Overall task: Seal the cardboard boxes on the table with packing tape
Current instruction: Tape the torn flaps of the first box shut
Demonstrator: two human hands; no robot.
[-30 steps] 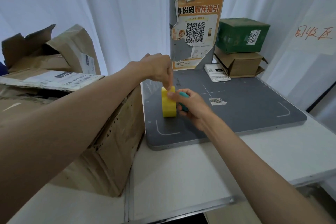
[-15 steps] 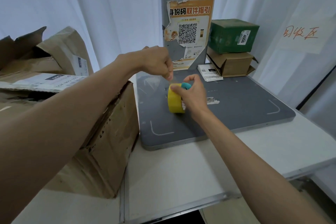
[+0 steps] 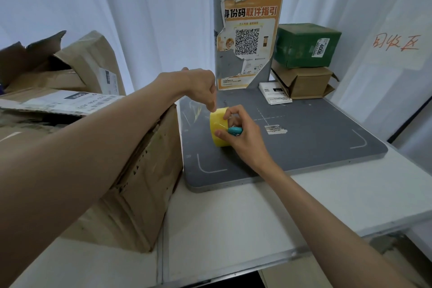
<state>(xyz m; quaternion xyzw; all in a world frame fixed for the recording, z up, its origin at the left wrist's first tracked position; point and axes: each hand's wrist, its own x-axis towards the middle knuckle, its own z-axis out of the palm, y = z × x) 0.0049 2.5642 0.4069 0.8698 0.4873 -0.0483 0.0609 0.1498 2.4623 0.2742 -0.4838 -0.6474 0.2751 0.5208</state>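
Note:
A yellow roll of packing tape [image 3: 217,130] stands on edge above the grey scale pad [image 3: 304,142]. My right hand [image 3: 240,133] grips the roll from the right, with a small teal object [image 3: 235,130] tucked against its fingers. My left hand [image 3: 201,87] reaches over from the left, fingers curled, its fingertips pinching at the top edge of the roll. A large, worn cardboard box [image 3: 131,182] with open, crumpled flaps stands at the left under my left forearm.
A green box [image 3: 306,45] sits on a small brown box [image 3: 304,82] at the back right, with a white label pad [image 3: 274,96] beside them. A grey post with a QR poster [image 3: 247,42] rises behind the pad. The white table [image 3: 257,217] stretches in front.
The roll has been turned in my right hand and held a little lower. My left hand stays at the roll's top edge, its fingertips still picking there.

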